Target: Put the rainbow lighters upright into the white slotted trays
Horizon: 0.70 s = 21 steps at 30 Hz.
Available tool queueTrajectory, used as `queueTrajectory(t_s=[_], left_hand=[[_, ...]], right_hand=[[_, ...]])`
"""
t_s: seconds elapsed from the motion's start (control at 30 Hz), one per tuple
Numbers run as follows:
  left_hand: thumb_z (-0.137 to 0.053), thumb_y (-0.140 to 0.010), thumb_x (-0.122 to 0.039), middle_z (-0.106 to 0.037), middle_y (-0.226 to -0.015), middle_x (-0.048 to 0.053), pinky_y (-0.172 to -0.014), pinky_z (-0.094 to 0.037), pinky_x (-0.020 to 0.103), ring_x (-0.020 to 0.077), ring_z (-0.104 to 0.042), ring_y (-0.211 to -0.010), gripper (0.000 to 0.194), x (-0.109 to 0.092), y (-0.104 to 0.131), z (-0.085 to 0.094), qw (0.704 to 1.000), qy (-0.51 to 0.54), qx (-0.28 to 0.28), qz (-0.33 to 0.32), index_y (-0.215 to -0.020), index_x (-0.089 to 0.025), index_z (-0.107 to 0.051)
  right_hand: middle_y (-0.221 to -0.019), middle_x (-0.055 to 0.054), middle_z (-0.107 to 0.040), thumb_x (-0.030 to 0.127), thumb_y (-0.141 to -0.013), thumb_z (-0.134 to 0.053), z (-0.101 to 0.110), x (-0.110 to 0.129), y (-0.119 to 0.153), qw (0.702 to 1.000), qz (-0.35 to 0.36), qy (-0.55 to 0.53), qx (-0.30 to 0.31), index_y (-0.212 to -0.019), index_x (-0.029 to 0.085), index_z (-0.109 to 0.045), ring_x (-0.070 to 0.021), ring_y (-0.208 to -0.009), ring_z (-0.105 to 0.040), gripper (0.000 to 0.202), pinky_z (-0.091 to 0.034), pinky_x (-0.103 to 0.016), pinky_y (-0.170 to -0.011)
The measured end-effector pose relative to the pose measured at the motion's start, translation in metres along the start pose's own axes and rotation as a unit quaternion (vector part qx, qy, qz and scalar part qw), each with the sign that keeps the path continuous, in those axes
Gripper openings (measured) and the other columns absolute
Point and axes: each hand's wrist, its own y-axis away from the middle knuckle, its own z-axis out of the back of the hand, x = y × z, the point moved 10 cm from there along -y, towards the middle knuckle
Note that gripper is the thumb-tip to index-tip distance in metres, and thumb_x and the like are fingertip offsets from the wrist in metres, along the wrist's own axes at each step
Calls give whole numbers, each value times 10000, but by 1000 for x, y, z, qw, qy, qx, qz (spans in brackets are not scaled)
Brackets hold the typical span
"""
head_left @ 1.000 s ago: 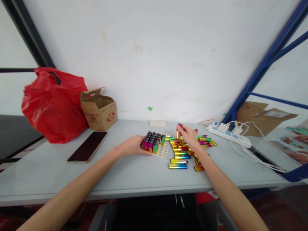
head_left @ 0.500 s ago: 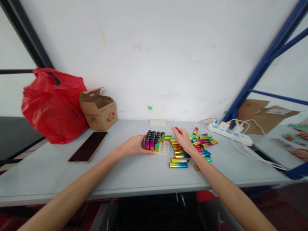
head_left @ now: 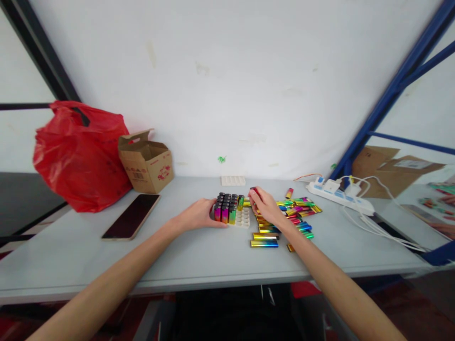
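lighters with dark tops are packed upright in the left part of a white tray, whose open sockets show towards the near right. the tray's left side is cupped by the left hand, the thumb laid along the near edge, the other fingers partly hidden. a single lighter is pinched in the fingers of the right hand, just right of the tray; its lower end cannot be made out. loose lighters are strewn on the surface right of the tray. the pinched one is probably best held vertical, aligned with one socket and released only once seated, with the tray steadied gently so that neighbours are not knocked.
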Motion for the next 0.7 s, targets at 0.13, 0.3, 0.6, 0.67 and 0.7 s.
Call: queueTrajectory(t_s=[0.13, 0.3, 0.6, 0.67, 0.7], left_hand=[[-823, -664, -709, -782, -934, 64, -711, -501, 310, 269, -709, -813, 684, 0, 0, 1, 1000, 6, -6, 1, -1092, -192, -695], [-824, -663, -715, -786, -944, 69, -722, -507, 317, 276, -719, -823, 696, 1, 0, 2, 1000, 6, -6, 4, -1109, -195, -702], [-798, -685, -729, -779, -930, 64, -678, -487, 308, 255, -697, -779, 677, -3, 1, 2, 1000, -11, 7, 15, -1076, -187, -691], [-791, -694, -726, -780, -953, 65, -690, -491, 311, 259, -701, -799, 670, -4, 1, 1, 1000, -21, 14, 17, -1079, -188, -685], [-788, -697, -725, -781, -967, 64, -698, -493, 313, 261, -704, -812, 665, -4, 1, 1, 1000, -23, 14, 16, -1077, -191, -683]], right_hand=[[-705, -4, -578, 614, -1056, -413, -4, 19, 3, 991, 63, 115, 14, -720, 238, -467, -169, -661, -527, 508, -415, -294, -661], [-619, 17, -594, 577, -1067, -451, -14, 12, 5, 985, 40, 154, 61, -720, 232, -501, -156, -578, -514, 492, -359, -283, -609], [-853, -55, -737, 461, -1092, -499, -28, 20, 7, 953, 89, 264, 120, -934, 203, -635, -193, -754, -651, 332, -399, -274, -692], [-924, -76, -748, 456, -1090, -508, -31, 22, 8, 938, 85, 313, 123, -989, 202, -648, -203, -797, -664, 307, -392, -275, -694], [-929, -81, -748, 470, -1081, -524, -31, 21, 8, 931, 75, 335, 122, -971, 204, -656, -204, -791, -663, 317, -382, -276, -683]])
